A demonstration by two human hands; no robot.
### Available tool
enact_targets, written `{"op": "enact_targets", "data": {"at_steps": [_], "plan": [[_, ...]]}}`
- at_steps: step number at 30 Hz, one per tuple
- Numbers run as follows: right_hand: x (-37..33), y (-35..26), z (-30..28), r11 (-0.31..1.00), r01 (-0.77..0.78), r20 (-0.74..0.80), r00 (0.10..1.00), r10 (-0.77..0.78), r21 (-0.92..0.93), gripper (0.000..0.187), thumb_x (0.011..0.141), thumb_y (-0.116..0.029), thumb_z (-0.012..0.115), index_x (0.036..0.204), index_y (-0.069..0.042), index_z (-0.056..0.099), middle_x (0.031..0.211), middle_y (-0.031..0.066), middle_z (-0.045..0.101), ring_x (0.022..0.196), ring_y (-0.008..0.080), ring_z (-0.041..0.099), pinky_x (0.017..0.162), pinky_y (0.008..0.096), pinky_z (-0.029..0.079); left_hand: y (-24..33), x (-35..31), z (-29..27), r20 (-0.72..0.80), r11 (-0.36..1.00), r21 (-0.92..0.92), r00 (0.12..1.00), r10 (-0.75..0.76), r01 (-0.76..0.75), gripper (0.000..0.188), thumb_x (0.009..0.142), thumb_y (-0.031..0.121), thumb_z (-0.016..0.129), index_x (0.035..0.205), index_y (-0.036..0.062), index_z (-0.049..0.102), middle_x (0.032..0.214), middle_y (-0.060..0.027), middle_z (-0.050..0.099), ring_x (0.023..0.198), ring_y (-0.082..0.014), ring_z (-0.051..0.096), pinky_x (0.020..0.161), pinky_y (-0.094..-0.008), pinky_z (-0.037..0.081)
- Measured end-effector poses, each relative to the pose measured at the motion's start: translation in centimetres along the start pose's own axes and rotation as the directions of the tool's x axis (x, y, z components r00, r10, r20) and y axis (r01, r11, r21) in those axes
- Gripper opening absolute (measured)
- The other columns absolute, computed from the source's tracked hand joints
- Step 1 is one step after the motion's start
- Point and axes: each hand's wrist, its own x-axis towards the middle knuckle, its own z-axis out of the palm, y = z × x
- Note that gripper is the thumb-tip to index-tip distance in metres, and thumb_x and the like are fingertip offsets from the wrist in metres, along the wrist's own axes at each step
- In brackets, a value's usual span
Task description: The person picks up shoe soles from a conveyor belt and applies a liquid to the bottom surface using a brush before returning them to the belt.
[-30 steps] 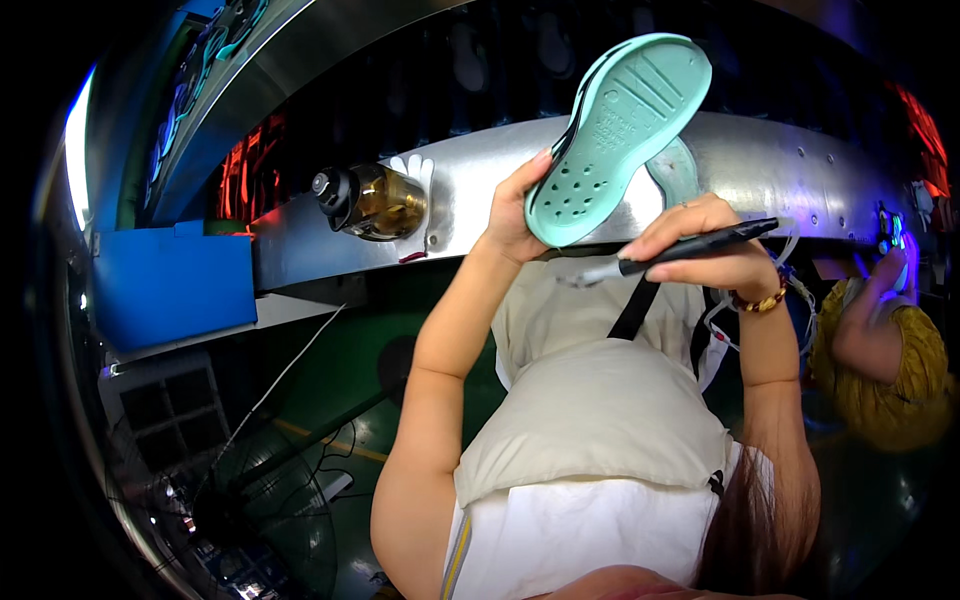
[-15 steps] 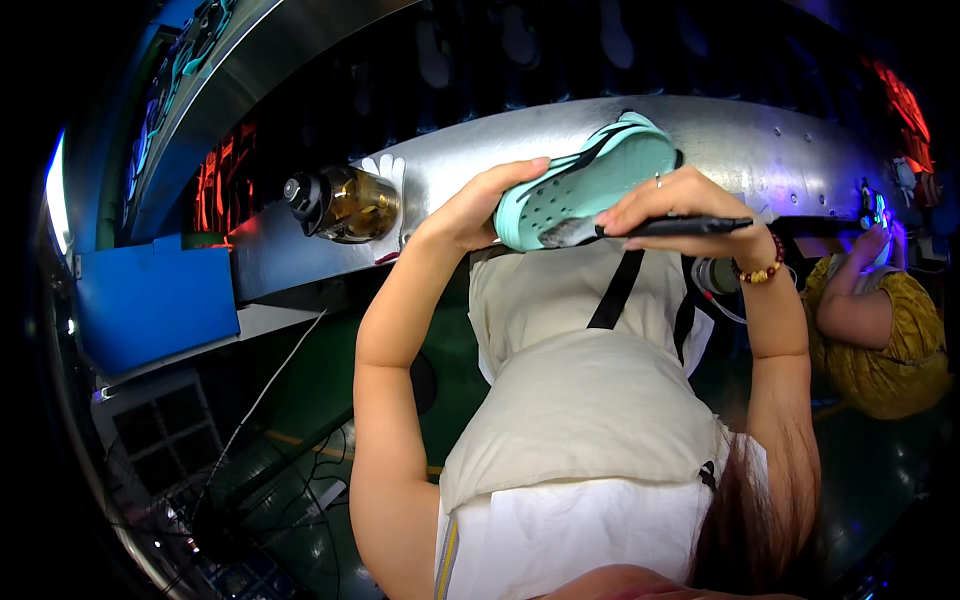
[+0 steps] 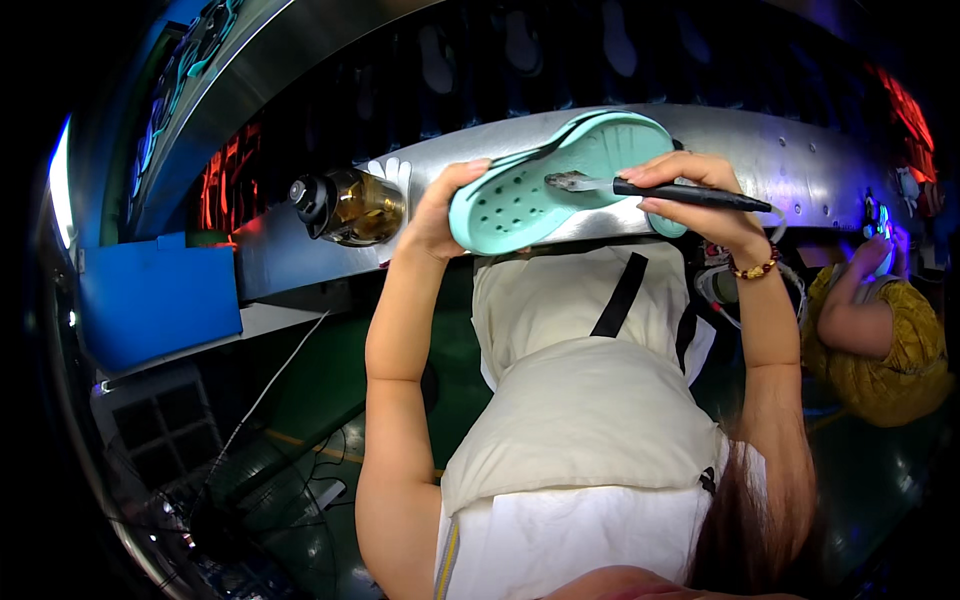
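A mint-green clog [image 3: 515, 210] with round holes and a dark strap is held up over the bench edge. My left hand [image 3: 437, 212] grips it by the toe end, thumb along the upper rim. Pinched in my right hand [image 3: 705, 190] is a brush [image 3: 582, 183] with a long black handle and pale, dark-tipped bristles. Those bristles are at the inside of the clog, near its middle; whether they touch it I cannot tell. Part of the heel end lies behind my right hand.
A metal bench [image 3: 450, 150] runs across in front of me. On its left stand a dark-lidded bottle [image 3: 360, 207] of amber contents and a white glove [image 3: 395, 172]. Beyond is a dark rack with several shoe-sole shapes [image 3: 620, 40]. A co-worker [image 3: 875, 340] sits at far right.
The clog has shifted left and turned, showing more of its inside. The brush has moved from the toe rim up to the middle of the clog, its handle now slanting down to the right.
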Motion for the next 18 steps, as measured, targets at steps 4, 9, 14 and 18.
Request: {"op": "enact_targets", "data": {"at_steps": [4,9,14,18], "plan": [[-0.8,-1.4,1.1,0.989,0.139,0.152,0.980,-0.128,-0.060,0.018,0.065,-0.003,0.068,0.083,-0.001,0.064,0.084,0.0106,0.065,0.076,0.0186,0.061,0.069,0.0271,0.048,0.5,-1.3,-1.3,-0.172,0.962,0.233,0.967,0.187,-0.144,0.049,0.081,0.039,0.045,0.104,-0.0025,0.055,0.098,-0.0142,0.059,0.086,-0.0205,0.057,0.072,-0.0306,0.048],[-0.6,-1.6,2.5,0.983,-0.044,-0.117,0.991,0.066,0.181,0.016,0.069,-0.001,0.064,0.084,0.002,0.063,0.081,0.0102,0.064,0.070,0.0125,0.059,0.064,0.0224,0.045,-3.2,2.7,-2.0,-0.067,0.852,-0.429,0.951,0.303,-0.302,0.067,0.082,0.058,0.029,0.121,0.0053,0.043,0.119,-0.0173,0.047,0.110,-0.0299,0.045,0.091,-0.0444,0.038],[0.0,2.6,3.4,0.917,-0.322,-0.199,0.907,0.370,0.237,0.013,0.074,-0.005,0.063,0.085,0.003,0.062,0.082,0.0062,0.063,0.074,0.0075,0.056,0.065,0.0193,0.044,-7.7,5.9,0.2,-0.068,0.929,-0.326,0.985,0.160,-0.173,0.086,0.078,0.069,0.009,0.126,0.0027,0.035,0.120,-0.0197,0.043,0.109,-0.0315,0.045,0.093,-0.0439,0.036],[0.3,3.3,4.6,0.989,-0.092,-0.271,0.961,0.057,-0.118,0.013,0.070,-0.005,0.063,0.082,0.000,0.062,0.073,0.0088,0.062,0.066,0.0153,0.059,0.060,0.0242,0.045,-8.1,6.5,1.7,-0.257,0.926,-0.256,0.943,0.213,-0.279,0.083,0.079,0.068,0.012,0.119,0.0014,0.041,0.110,-0.0156,0.051,0.102,-0.0264,0.049,0.090,-0.0396,0.039]]}}
